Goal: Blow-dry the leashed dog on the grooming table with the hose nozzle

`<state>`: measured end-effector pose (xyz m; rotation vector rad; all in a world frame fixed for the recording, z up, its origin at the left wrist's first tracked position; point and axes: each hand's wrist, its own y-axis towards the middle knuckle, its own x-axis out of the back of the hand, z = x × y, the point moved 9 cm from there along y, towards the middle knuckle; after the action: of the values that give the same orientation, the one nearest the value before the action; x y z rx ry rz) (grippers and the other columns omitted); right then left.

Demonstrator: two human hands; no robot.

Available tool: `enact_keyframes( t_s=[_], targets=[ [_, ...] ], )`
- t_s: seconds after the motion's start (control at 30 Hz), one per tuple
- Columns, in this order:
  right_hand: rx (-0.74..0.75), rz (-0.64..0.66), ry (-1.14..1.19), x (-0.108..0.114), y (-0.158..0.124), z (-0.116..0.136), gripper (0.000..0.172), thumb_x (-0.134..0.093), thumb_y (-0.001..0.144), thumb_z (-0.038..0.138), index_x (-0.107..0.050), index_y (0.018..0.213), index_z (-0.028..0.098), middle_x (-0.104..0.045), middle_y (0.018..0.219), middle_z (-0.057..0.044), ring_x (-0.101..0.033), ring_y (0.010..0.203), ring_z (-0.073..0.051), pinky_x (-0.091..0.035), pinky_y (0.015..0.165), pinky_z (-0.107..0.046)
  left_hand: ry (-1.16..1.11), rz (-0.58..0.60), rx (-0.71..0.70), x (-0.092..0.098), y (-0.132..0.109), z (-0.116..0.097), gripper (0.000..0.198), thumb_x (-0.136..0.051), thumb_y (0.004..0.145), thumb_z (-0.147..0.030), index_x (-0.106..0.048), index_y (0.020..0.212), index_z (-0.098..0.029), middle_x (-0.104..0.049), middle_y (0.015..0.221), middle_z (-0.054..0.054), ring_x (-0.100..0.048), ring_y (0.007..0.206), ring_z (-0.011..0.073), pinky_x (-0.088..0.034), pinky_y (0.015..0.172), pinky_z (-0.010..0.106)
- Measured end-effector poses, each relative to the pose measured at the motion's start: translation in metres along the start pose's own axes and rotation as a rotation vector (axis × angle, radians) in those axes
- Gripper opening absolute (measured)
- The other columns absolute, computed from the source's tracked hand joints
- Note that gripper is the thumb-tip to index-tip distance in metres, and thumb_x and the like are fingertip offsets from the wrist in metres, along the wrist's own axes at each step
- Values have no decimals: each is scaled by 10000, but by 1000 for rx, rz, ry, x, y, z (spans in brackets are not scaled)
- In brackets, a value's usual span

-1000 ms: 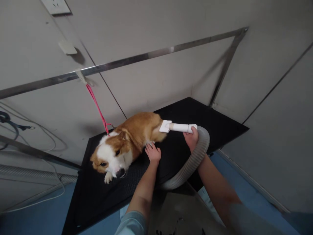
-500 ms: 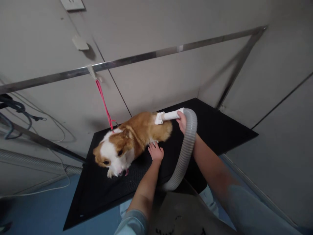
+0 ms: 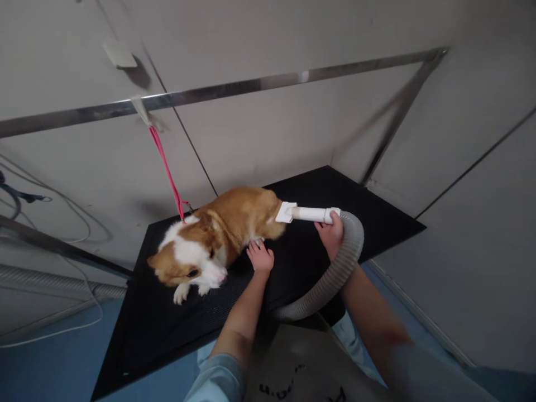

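A brown-and-white dog [image 3: 243, 209] lies on a black-topped grooming table [image 3: 368, 223], its head low and turned toward the front. My right hand [image 3: 332, 234] is closed around the white dryer nozzle [image 3: 312, 214] where it joins the grey ribbed hose [image 3: 335, 279]. The nozzle's flared, flat tip is right at the dog's rump. Fingers apart, my left hand [image 3: 260, 258] lies against the white fur low on the dog's hind leg; part of that leg is hidden under it. A pink leash [image 3: 165, 164] runs from the dog's neck up to a metal bar.
The metal bar [image 3: 234, 88] spans the back above the table, close to the grey wall. At the left are another ribbed hose [image 3: 50, 279], a thin white cable [image 3: 94, 312] and a dark blue cord [image 3: 17, 198]. Blue floor [image 3: 62, 363] shows below.
My right hand has brought the nozzle down and to the right, from over the dog's back to behind its rump. The dog has lowered its head. My left hand stays at the hind leg.
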<state>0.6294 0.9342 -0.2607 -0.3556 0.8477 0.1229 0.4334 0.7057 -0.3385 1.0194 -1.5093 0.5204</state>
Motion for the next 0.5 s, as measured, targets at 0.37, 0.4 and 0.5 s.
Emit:
enact_keyframes(
  t_s=[0.37, 0.4, 0.5],
  targets=[
    [30, -41, 92, 32, -35, -11, 274, -715, 826, 352, -622, 1081, 314, -712, 1173, 29, -678, 1196, -183, -604, 1063, -470, 24, 24, -6, -1, 0, 0, 662, -538, 958, -278, -522, 1575, -38, -513, 1586, 295, -481, 1493, 408, -338, 1261, 576],
    [31, -42, 93, 35, -36, -11, 275, -715, 823, 354, -619, 1078, 316, -711, 1168, 33, -676, 1197, -182, -602, 1065, -467, 24, 26, -5, 0, 0, 0, 660, -540, 957, -277, -526, 1573, -39, -516, 1583, 294, -483, 1491, 408, -340, 1260, 575],
    [30, -54, 76, 43, -38, -13, 266, -683, 840, 367, -608, 1092, 323, -709, 1171, 41, -672, 1204, -178, -597, 1065, -455, 18, 23, -8, 0, 0, 0, 655, -545, 953, -273, -536, 1563, -35, -517, 1580, 296, -483, 1489, 409, -346, 1257, 576]
  ],
)
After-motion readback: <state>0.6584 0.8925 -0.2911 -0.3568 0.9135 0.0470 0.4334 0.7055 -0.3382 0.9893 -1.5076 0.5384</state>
